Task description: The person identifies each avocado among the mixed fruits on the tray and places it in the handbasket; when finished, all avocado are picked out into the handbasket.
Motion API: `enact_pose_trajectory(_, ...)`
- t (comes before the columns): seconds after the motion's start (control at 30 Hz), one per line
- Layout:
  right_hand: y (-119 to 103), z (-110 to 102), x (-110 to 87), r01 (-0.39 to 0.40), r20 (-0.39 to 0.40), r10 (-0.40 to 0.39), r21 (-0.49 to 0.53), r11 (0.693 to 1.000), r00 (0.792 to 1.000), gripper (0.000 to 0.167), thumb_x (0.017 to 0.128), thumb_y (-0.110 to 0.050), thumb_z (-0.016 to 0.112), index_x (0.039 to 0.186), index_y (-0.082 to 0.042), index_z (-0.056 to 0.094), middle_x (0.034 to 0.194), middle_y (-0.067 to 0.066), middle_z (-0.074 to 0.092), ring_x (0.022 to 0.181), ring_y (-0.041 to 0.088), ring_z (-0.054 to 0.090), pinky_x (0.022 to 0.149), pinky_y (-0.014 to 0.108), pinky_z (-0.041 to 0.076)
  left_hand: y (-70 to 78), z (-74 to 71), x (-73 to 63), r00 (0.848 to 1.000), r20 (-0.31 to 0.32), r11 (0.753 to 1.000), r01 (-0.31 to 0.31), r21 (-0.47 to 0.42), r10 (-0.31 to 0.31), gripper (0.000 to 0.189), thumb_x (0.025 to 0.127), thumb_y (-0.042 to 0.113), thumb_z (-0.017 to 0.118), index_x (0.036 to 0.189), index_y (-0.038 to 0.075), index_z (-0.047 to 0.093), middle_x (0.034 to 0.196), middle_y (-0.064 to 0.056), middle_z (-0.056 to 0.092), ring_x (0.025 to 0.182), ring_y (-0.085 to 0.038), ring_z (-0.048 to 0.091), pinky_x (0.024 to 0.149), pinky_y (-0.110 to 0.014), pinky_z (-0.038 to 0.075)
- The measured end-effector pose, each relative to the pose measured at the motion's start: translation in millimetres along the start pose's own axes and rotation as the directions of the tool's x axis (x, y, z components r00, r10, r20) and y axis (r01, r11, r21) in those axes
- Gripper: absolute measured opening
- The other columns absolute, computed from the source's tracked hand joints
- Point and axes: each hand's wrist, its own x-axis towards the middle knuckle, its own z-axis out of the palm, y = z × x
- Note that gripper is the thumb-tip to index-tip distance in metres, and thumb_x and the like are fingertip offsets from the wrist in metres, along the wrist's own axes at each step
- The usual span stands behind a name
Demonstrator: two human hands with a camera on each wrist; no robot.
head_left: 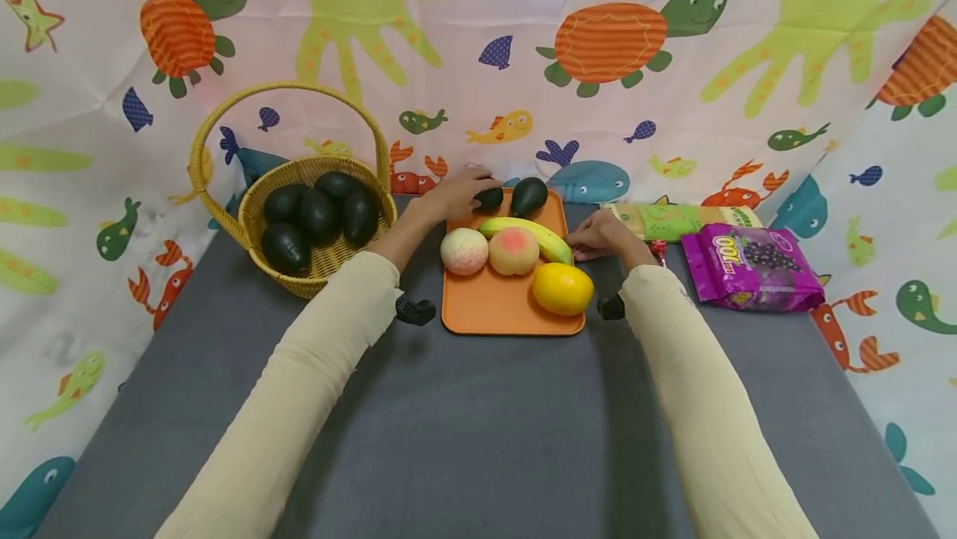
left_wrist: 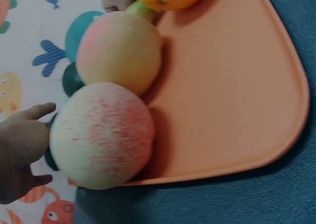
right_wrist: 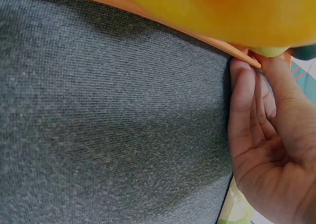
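Observation:
My left hand (head_left: 463,190) is at the back left of an orange tray (head_left: 478,306), right at a dark green avocado (head_left: 489,200). In the left wrist view its thumb and forefinger spread to either side of the avocado (left_wrist: 51,145), which a pale speckled peach (left_wrist: 103,135) partly hides. A second avocado (head_left: 529,197) lies on the tray. My right hand (head_left: 601,236) pinches the tray's right edge; the right wrist view shows thumb above and fingers (right_wrist: 242,100) beneath. In front lie a banana (head_left: 527,233), a blushing peach (head_left: 513,251) and a yellow mango-like fruit (head_left: 563,289).
A yellow wicker basket (head_left: 329,269) with a tall handle stands at the left, holding several avocados (head_left: 317,213). Right of the tray lie a purple grape-picture packet (head_left: 755,267) and a green-yellow packet (head_left: 665,221). A printed cloth (head_left: 449,49) hangs behind the grey table (head_left: 523,439).

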Motion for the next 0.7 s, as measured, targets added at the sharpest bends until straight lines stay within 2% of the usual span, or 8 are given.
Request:
enact_pose_trajectory(0.13,1.1,1.3,6.1,-0.016,-0.010,0.015,-0.009,1.000,1.000,0.036,0.097,-0.019,0.075,0.125,0.004,0.073,0.066,0.001,0.073,0.060,0.011,0.074,0.070,0.022,0.061,1.3,5.2,-3.7,0.989,-0.022,0.989,0.148,0.008,-0.148,0.055,0.102,0.008,0.065,0.154,0.025,0.053,0.162,-0.023,0.031,0.143,-0.046,0.038,0.114,-0.057,0.046)
enact_pose_trajectory(0.2,1.9,0.9,8.7,-0.014,-0.021,0.014,-0.001,1.000,1.000,0.036,0.097,-0.019,0.075,0.124,0.004,0.073,0.065,0.000,0.072,0.058,0.010,0.073,0.068,0.022,0.061,1.9,5.6,-4.6,0.981,-0.033,0.982,0.189,-0.006,-0.189,0.054,0.102,0.011,0.066,0.152,0.027,0.053,0.161,-0.025,0.028,0.140,-0.047,0.038,0.109,-0.059,0.050)
enact_pose_trajectory(0.37,2.9,0.5,9.7,0.000,-0.028,0.000,0.001,1.000,1.000,0.038,0.096,-0.020,0.076,0.125,0.004,0.072,0.065,-0.001,0.072,0.057,0.009,0.072,0.066,0.022,0.061,-0.3,9.1,-4.5,0.991,-0.031,0.990,0.130,-0.053,-0.132,0.058,0.099,0.009,0.070,0.152,0.020,0.048,0.155,-0.027,0.042,0.138,-0.046,0.046,0.115,-0.058,0.045)
enact_pose_trajectory(0.47,2.9,1.2,8.7,0.004,-0.013,-0.004,-0.008,1.000,1.000,0.038,0.097,-0.020,0.075,0.126,0.004,0.072,0.066,-0.001,0.073,0.059,0.009,0.073,0.068,0.022,0.061,-1.4,12.1,-5.6,0.994,-0.038,0.991,0.103,-0.081,-0.106,0.062,0.097,0.009,0.073,0.153,0.019,0.046,0.153,-0.026,0.046,0.134,-0.046,0.051,0.114,-0.058,0.044)
enact_pose_trajectory(0.6,3.9,2.1,9.6,-0.007,-0.012,0.007,-0.017,1.000,1.000,0.039,0.097,-0.021,0.075,0.128,0.003,0.071,0.065,-0.002,0.072,0.059,0.008,0.072,0.068,0.021,0.061,1.4,11.6,-7.9,0.982,-0.149,0.984,0.092,-0.154,-0.115,0.068,0.094,0.004,0.073,0.155,0.018,0.047,0.149,-0.028,0.042,0.128,-0.046,0.050,0.110,-0.055,0.049)
enact_pose_trajectory(0.7,5.7,1.4,11.8,-0.016,-0.018,0.016,-0.018,1.000,1.000,0.040,0.098,-0.022,0.074,0.129,0.004,0.070,0.064,-0.002,0.072,0.058,0.008,0.072,0.067,0.021,0.060,7.8,5.1,-9.8,0.957,-0.265,0.978,0.064,-0.200,-0.116,0.069,0.092,0.000,0.073,0.155,0.015,0.049,0.141,-0.028,0.043,0.123,-0.044,0.050,0.108,-0.051,0.050)
